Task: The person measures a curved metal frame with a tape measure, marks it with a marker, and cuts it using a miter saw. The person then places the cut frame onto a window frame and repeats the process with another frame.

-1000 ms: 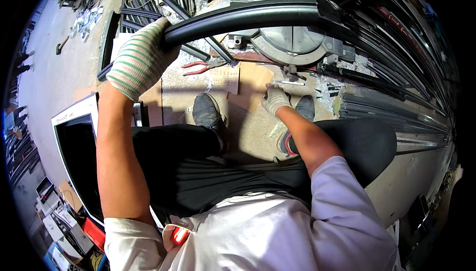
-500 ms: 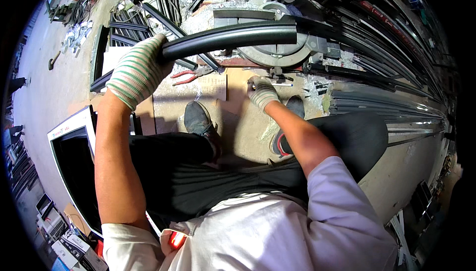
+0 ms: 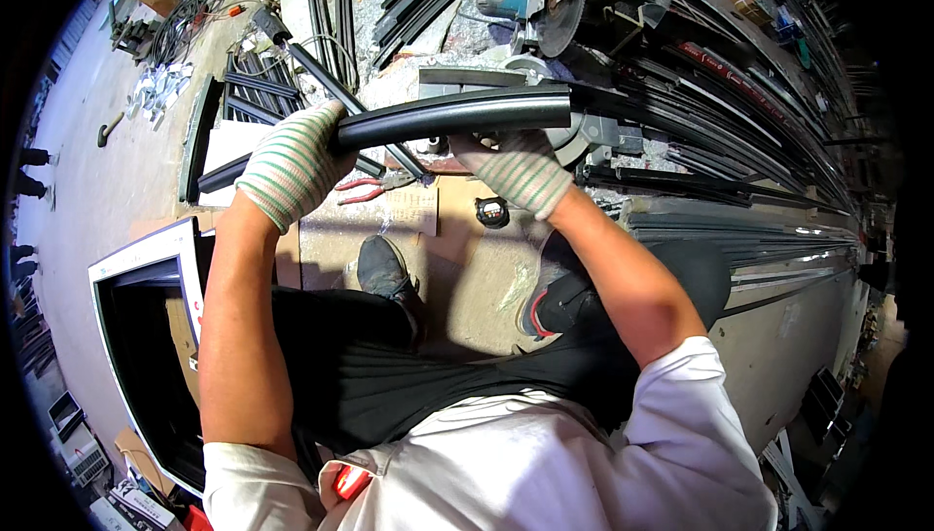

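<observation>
My left hand (image 3: 297, 163), in a striped knit glove, is closed round a long black profile (image 3: 457, 115). The profile stretches to the right, raised above the mitre saw's base. Just under its right part is my gloved right hand (image 3: 520, 169). The fingers there are in shadow and partly hidden, so whether they grip the profile is unclear. A black tape measure (image 3: 492, 212) lies below the right hand on cardboard. Red-handled pliers (image 3: 370, 187) rest beside the left hand.
A mitre saw with a toothed blade (image 3: 562, 25) stands ahead. Black profiles (image 3: 720, 113) are heaped at right, with grey lengths (image 3: 739, 230) nearer. A white-edged frame (image 3: 146, 264) leans by my left arm. A hammer (image 3: 110, 129) lies far left.
My right hand has moved up from the floor to the profile's underside. The tape measure now shows on the cardboard where that hand was. The left hand keeps hold of the profile.
</observation>
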